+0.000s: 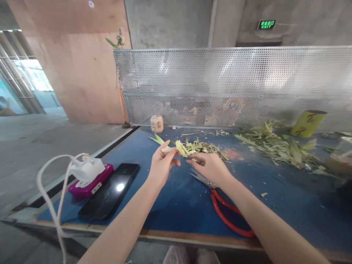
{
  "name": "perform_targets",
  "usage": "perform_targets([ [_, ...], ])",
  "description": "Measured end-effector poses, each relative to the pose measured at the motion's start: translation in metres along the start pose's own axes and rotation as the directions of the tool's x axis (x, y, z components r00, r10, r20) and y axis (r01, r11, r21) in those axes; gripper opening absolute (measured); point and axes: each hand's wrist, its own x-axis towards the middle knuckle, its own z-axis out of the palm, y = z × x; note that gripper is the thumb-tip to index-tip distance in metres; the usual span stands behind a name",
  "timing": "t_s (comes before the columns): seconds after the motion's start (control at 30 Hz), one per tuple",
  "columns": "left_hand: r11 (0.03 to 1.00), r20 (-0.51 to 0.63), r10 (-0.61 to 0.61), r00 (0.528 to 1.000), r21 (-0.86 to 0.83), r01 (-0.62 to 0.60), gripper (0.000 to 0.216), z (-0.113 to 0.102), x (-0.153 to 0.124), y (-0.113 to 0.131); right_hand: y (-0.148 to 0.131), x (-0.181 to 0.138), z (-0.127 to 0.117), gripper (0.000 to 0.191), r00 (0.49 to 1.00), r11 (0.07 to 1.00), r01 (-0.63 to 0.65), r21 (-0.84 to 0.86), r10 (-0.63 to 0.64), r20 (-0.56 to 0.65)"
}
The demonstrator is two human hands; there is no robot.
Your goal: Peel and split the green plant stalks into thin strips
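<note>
A pale yellow-green leaf strip (180,148), which looks like corn husk, is pinched in my left hand (161,161) and curls up between the two hands. My right hand (210,165) has its fingers closed at the strip's right end; its fingertips are partly hidden. A greener leaf tip (158,138) shows behind my left hand. Just beyond my right hand lies a heap of small green stems and buds (205,146). Red-handled scissors (220,209) rest on the blue table (176,205) beneath my right wrist, their blades slightly parted.
Loose leaf strips (283,146) are piled at the right, near a yellow-green can (309,124). A wound roll of twine (157,124) stands by the perforated metal panel (176,84). At left are a black phone (110,192) and a purple power strip (92,183) with white cables.
</note>
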Motion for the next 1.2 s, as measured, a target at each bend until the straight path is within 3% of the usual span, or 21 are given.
perform_targets([
  [0.1,1.000,0.034,-0.012,0.999,-0.002,0.012,0.059,0.001,-0.001,0.000,0.000,0.000,0.006,0.029,0.995,0.974,-0.068,0.218,0.050,0.089],
  [0.23,0.999,0.067,-0.041,0.997,-0.008,0.042,0.064,0.002,-0.002,0.000,-0.003,-0.001,0.007,0.024,0.998,0.949,-0.046,0.311,0.029,0.060],
  [0.4,1.000,0.055,-0.031,0.998,0.001,0.031,0.058,0.002,-0.002,-0.001,-0.004,-0.001,0.004,0.021,1.000,0.956,-0.002,0.293,-0.004,0.023],
  [0.57,0.999,0.048,-0.043,0.998,0.013,0.043,0.054,0.002,-0.002,-0.001,-0.004,0.000,0.003,0.033,0.999,0.969,0.049,0.243,-0.053,0.010],
  [0.87,0.996,-0.032,-0.087,0.996,-0.035,0.086,0.042,0.004,-0.001,0.007,-0.005,0.001,-0.002,0.021,0.993,0.885,-0.120,0.449,0.098,0.072],
  [1.0,0.997,-0.093,-0.062,0.994,-0.057,0.057,0.040,0.002,0.001,0.008,-0.003,0.003,-0.005,0.018,0.989,0.854,-0.133,0.503,0.144,0.017],
  [1.2,0.998,-0.087,-0.038,0.995,-0.043,0.034,0.040,0.000,0.002,0.009,0.000,0.003,-0.011,0.019,0.986,0.910,-0.116,0.397,0.154,-0.065],
])
